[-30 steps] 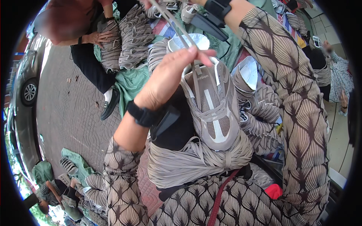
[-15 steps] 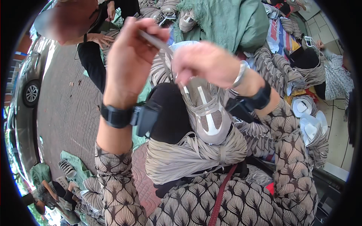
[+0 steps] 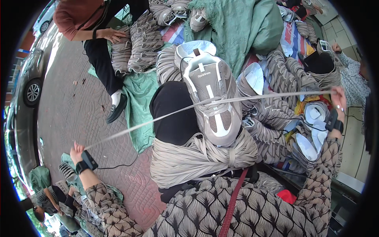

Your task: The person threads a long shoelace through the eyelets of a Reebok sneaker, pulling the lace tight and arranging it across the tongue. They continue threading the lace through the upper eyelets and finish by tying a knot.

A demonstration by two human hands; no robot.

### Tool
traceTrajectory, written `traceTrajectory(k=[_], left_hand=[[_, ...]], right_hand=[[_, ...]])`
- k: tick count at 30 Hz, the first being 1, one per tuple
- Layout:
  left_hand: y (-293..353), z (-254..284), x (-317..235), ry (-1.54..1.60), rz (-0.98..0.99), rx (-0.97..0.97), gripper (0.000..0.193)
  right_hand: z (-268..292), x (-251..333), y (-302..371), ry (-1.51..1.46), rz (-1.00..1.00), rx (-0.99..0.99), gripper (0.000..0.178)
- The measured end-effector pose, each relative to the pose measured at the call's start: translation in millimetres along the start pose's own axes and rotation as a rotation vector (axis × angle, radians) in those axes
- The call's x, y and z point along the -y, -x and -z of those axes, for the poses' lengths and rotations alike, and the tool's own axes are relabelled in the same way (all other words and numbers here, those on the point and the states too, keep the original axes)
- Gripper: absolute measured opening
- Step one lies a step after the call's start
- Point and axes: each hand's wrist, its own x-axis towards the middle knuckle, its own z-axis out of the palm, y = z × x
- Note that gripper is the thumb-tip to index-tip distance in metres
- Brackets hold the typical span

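Note:
A grey-beige sneaker (image 3: 219, 128) with white trim rests on my lap, its toe toward me. A flat grey shoelace (image 3: 158, 119) is stretched taut across the shoe's tongue, running out to both sides. My left hand (image 3: 77, 152), out at the lower left, is closed on one end. My right hand (image 3: 338, 98) is raised far to the right, fingers closed on the other end. How the lace passes through the eyelets is too small to tell. A thick tied bundle of similar laces (image 3: 189, 162) lies over my lap below the toe.
Rows of stacked sneakers (image 3: 282, 67) and shoes with pale linings (image 3: 316, 114) lie to the right. A green sack (image 3: 252, 23) stands ahead. At the upper left a person's hand (image 3: 112, 34) touches stacked shoes. A parked car (image 3: 25, 114) is at the far left.
My hands have moved from close together above the shoe to wide apart, left hand down and left, right hand out right. The lace is now pulled straight across the shoe.

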Motion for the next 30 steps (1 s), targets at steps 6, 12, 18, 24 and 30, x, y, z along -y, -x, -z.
traceTrajectory(k=[6,12,18,24,30], left_hand=[[15,56,13,-0.311,-0.029,-0.161,0.028],[180,-218,168,-0.754,-0.051,0.452,0.029],[268,-305,266,-1.051,-0.160,1.105,0.029],[304,-307,286,-1.325,-0.692,1.160,0.017],[306,-307,299,-1.372,-0.954,1.128,0.012]], right_hand=[[26,-48,31,0.450,0.084,-0.428,0.033],[-230,-275,93,1.240,-0.228,0.248,0.034],[-276,-359,102,1.340,-0.263,0.850,0.014],[-277,-367,113,1.378,-0.186,0.763,0.011],[-279,-379,133,1.496,-0.088,0.791,0.009]])
